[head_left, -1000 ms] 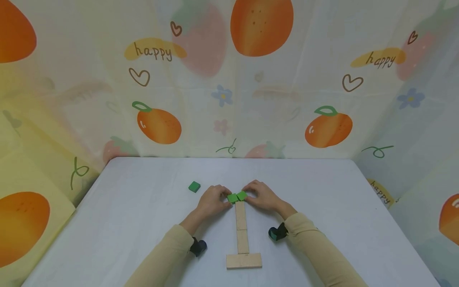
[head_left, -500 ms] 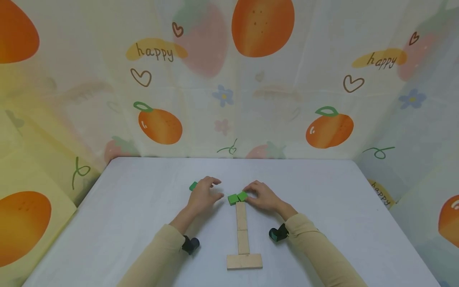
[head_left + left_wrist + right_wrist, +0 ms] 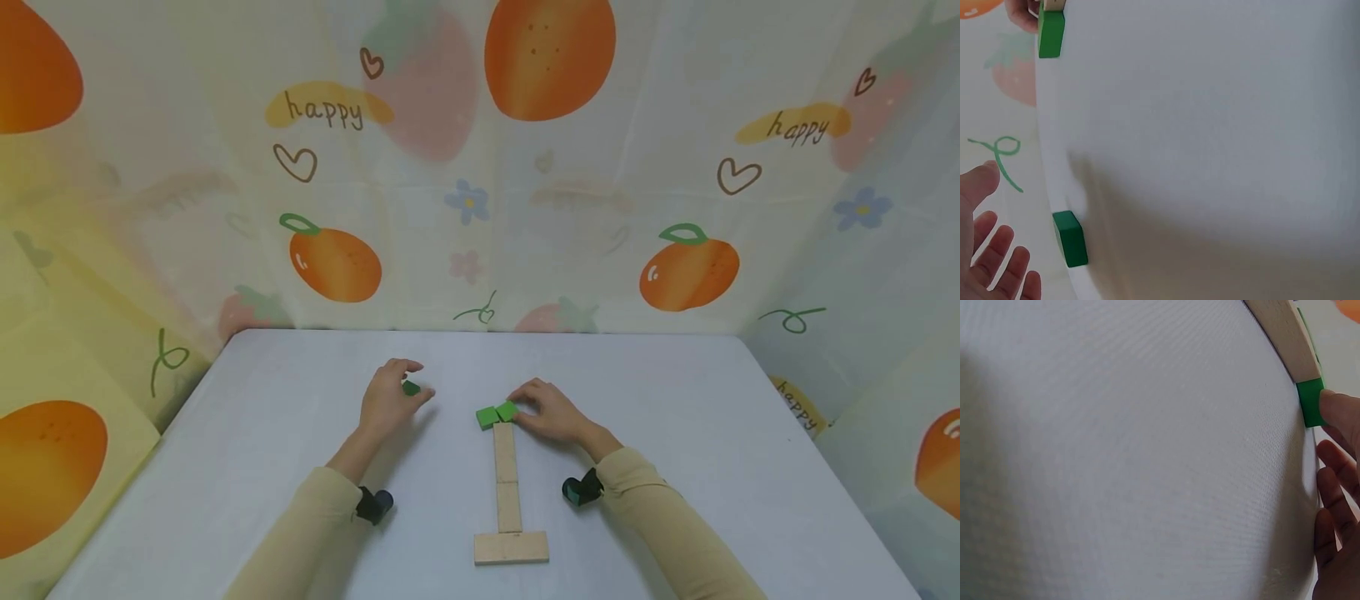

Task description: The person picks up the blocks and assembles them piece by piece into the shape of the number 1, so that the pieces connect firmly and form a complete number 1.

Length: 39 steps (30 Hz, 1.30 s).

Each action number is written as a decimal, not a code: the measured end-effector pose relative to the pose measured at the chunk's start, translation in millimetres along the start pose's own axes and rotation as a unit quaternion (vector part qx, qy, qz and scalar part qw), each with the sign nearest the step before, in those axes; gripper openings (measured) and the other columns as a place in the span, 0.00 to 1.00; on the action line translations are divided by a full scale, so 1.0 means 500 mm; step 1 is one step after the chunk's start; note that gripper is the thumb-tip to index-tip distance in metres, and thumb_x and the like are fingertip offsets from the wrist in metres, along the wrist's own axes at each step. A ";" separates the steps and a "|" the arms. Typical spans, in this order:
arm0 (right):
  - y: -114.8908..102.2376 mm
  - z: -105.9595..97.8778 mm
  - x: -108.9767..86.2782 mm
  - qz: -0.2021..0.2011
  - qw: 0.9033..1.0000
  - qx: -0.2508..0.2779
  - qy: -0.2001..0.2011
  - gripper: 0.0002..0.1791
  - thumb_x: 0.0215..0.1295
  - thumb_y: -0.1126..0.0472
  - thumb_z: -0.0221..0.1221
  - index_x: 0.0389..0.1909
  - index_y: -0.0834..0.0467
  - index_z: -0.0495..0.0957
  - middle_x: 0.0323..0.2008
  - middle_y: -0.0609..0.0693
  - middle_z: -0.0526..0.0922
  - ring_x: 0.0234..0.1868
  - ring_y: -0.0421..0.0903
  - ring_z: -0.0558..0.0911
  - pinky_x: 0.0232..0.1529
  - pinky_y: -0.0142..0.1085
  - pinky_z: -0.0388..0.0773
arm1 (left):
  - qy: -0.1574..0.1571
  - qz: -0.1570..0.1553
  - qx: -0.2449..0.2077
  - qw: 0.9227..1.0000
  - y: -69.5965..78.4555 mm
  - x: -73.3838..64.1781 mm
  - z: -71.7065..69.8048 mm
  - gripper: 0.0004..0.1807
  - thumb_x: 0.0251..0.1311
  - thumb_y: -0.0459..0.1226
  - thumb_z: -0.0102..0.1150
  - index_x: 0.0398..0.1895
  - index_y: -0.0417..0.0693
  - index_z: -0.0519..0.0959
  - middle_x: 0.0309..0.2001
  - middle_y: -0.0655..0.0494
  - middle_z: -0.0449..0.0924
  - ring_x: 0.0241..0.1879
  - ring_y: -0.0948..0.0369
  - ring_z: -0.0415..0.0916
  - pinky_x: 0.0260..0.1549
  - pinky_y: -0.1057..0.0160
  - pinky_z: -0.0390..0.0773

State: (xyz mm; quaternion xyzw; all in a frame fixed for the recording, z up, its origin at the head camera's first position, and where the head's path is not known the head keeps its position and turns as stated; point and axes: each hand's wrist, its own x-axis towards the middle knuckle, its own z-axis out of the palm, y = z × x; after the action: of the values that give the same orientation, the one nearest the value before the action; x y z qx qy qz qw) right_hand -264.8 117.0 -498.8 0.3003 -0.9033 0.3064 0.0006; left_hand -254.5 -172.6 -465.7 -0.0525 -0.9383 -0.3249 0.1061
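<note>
My left hand (image 3: 385,402) hovers around a dark green block (image 3: 410,388) on the left of the table, thumb and fingers spread. In the left wrist view a gap shows between those fingers and the dark green block (image 3: 1070,239). My right hand (image 3: 553,412) pinches the right one of two bright green blocks (image 3: 507,411), with the thumb on its side in the right wrist view (image 3: 1309,403). The other bright green block (image 3: 487,417) lies against it on the left. Both sit at the far end of a line of wooden blocks (image 3: 506,454).
Nearer the person, a second wooden block (image 3: 508,507) continues the line down to a crosswise wooden block (image 3: 512,547). All lie on a white table (image 3: 660,375) with a fruit-print cloth (image 3: 570,250) hanging behind. Black wrist cameras (image 3: 373,506) hang below the sleeves.
My left hand has let go of the left bright green block and moved left to the dark green block, fingers spreading. The right hand has stayed on its block.
</note>
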 end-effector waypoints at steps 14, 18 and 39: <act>0.004 0.003 -0.001 0.000 1.000 0.000 0.001 0.15 0.59 0.58 0.59 0.47 0.57 0.77 0.47 0.52 0.76 0.51 0.50 0.73 0.54 0.46 0.67 | -0.022 -0.058 0.038 0.997 -0.049 0.006 0.000 0.28 0.46 0.45 0.67 0.51 0.43 0.75 0.48 0.45 0.75 0.45 0.50 0.71 0.42 0.53 0.71; 0.002 0.003 -0.001 0.006 1.000 0.004 0.000 0.15 0.59 0.58 0.60 0.47 0.56 0.77 0.47 0.51 0.75 0.51 0.50 0.73 0.54 0.46 0.67 | -0.029 -0.059 0.045 0.997 -0.052 0.004 -0.002 0.28 0.45 0.45 0.68 0.50 0.42 0.75 0.45 0.45 0.76 0.43 0.49 0.71 0.39 0.53 0.71; 0.002 0.001 -0.004 0.001 1.000 0.001 0.003 0.14 0.59 0.58 0.59 0.47 0.56 0.76 0.46 0.50 0.75 0.51 0.50 0.73 0.54 0.46 0.68 | -0.034 -0.087 0.051 0.994 -0.057 0.007 0.004 0.24 0.45 0.43 0.66 0.46 0.41 0.77 0.39 0.45 0.78 0.39 0.50 0.72 0.37 0.53 0.72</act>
State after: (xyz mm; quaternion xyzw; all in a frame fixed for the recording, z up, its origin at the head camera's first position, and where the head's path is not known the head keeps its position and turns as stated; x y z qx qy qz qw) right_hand -263.4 118.4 -500.2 0.2986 -0.9032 0.3084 0.0032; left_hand -262.8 -193.8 -483.3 0.0241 -0.9577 -0.2828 0.0484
